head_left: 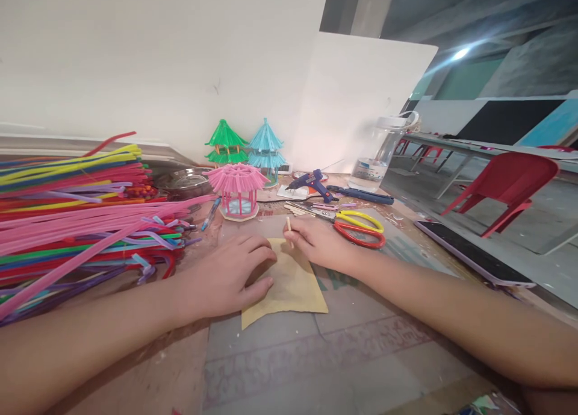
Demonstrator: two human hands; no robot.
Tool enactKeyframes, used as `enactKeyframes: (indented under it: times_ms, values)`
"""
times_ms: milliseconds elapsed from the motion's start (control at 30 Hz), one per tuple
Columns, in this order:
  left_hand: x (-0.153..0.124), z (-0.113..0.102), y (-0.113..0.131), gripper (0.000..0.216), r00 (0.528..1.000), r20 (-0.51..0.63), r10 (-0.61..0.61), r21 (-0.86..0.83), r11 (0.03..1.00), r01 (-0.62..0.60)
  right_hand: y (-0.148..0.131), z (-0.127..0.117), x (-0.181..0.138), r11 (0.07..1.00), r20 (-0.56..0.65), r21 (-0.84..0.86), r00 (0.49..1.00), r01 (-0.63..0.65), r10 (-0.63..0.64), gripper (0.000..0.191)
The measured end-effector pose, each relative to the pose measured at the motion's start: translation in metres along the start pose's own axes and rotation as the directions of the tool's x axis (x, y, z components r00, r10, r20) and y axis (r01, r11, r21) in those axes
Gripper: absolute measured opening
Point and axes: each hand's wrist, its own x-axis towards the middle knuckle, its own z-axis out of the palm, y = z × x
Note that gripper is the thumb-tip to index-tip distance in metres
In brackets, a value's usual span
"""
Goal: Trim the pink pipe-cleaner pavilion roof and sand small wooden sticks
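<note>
My left hand (235, 273) rests on the left side of a yellow sheet (293, 288) that looks like sandpaper, with a greyish worn patch. Its thumb stands apart from the bent fingers, and no object shows in it. At the sheet's far right corner, my right hand (313, 237) pinches a short, thin wooden stick (289, 227) between thumb and fingers, held nearly upright. Behind the hands stands a small pavilion (238, 192) with a pink pipe-cleaner roof. Scissors (359, 228) with yellow and red handles lie just beyond my right hand.
Bundles of coloured pipe cleaners (90, 222) fill the left side. Green (224, 141) and blue (266, 144) tiered pavilions stand at the back. A glue gun (313, 183), pliers (361, 194), a water jug (372, 156) and a phone (472, 252) are to the right.
</note>
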Motion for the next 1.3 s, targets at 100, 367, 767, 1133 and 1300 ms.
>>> enactKeyframes:
  times_ms: [100,367,767,1133,1300]
  values:
    - [-0.001,0.000,0.000,0.023,1.000,-0.002,0.006,0.007,1.000,-0.006,-0.001,0.000,-0.003,0.994,0.050,0.098,0.997,0.047,-0.053,0.024]
    - [0.000,0.000,0.000,0.025,1.000,-0.008,-0.012,0.007,1.000,0.012,0.003,0.002,0.003,0.972,-0.025,0.225,0.997,-0.059,0.066,0.020]
    - [0.002,0.009,-0.011,0.021,0.962,-0.269,-0.051,-0.192,0.981,-0.002,0.004,-0.002,-0.001,0.187,0.163,0.959,0.952,-0.215,0.257,0.034]
    - [0.000,0.008,-0.009,0.022,0.936,-0.352,0.004,-0.142,0.988,-0.058,0.004,0.004,-0.003,0.232,0.204,0.943,0.964,-0.240,0.169,0.032]
    - [0.000,0.006,-0.008,0.025,0.943,-0.333,0.010,-0.157,0.985,-0.066,0.001,0.004,-0.004,0.271,0.221,0.929,0.966,-0.251,0.138,0.029]
